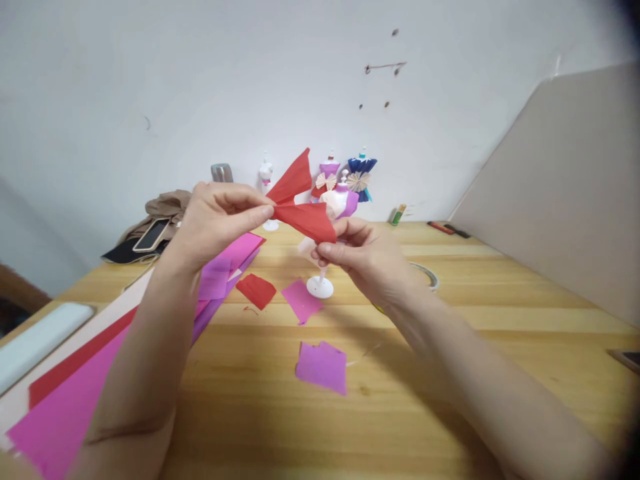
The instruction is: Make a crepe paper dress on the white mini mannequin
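- Eight o'clock from the red folded paper [309, 220], twelve being up: a long pale slab [45, 340] at the edge of the wooden table [240, 427].
- Also toward eight: a stack of coloured sheets [70, 407], red, pink and purple, overlapping one another.
- Nine o'clock: a dark, phone-like slab [152, 235] in front of bunched brown cloth [173, 201].
- Nine, close in: the left hand [217, 208], thumb and fingers pinching the paper's gathered end.
- Between nine and ten, at the back: a silvery, cup-like container [221, 173]; its contents cannot be told.
- Seven: a loose red piece [256, 291], flat on the table.
- At the centre: the red folded paper, raised above the table between both hands, its two flaps spreading rightward.
- Six: a pink piece [301, 299], just beside a round white foot [320, 287]; farther down, a purple piece [323, 368].
- One to three: small dress forms [362, 167] in purple, cream and blue.
- Four, close in: the right hand [367, 250], fingers closed on the lower flap.
- Three: a green-and-orange tube [399, 215], closed as far as visible, inside hidden.
- Toward four: a pale ring [430, 276], partly behind the right arm.
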`<state>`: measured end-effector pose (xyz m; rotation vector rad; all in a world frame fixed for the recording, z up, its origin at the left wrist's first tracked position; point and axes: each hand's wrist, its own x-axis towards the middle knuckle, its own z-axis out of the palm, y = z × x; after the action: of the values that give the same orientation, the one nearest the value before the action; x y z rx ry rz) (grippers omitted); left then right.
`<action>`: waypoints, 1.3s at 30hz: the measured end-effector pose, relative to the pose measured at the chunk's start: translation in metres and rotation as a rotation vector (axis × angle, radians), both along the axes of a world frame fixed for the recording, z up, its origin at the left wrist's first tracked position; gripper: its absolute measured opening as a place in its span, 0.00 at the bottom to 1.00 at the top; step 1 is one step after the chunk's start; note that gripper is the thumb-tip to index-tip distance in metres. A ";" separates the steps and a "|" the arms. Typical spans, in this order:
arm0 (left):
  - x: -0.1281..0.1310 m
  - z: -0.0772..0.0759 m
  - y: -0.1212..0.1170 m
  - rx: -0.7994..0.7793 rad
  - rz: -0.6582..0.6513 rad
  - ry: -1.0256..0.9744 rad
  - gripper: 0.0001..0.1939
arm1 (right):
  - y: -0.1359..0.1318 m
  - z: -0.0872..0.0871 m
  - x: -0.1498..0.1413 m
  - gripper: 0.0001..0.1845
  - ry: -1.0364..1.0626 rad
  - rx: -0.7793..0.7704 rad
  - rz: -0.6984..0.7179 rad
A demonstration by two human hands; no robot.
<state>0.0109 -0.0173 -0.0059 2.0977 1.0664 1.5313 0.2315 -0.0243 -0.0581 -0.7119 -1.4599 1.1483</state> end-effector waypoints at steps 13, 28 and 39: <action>0.007 -0.013 0.026 -0.249 -0.189 -0.346 0.07 | -0.003 0.003 0.007 0.24 -0.244 0.435 -0.185; 0.007 -0.013 0.024 -0.224 -0.143 -0.221 0.08 | 0.001 0.003 0.006 0.09 -0.019 0.024 -0.056; -0.005 -0.002 0.012 -0.197 -0.592 0.280 0.12 | -0.010 0.013 0.018 0.25 -0.245 0.459 -0.134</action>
<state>0.0058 -0.0050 -0.0077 2.2487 0.5587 0.8391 0.2499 -0.0339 -0.0451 -0.6279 -1.7725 0.6025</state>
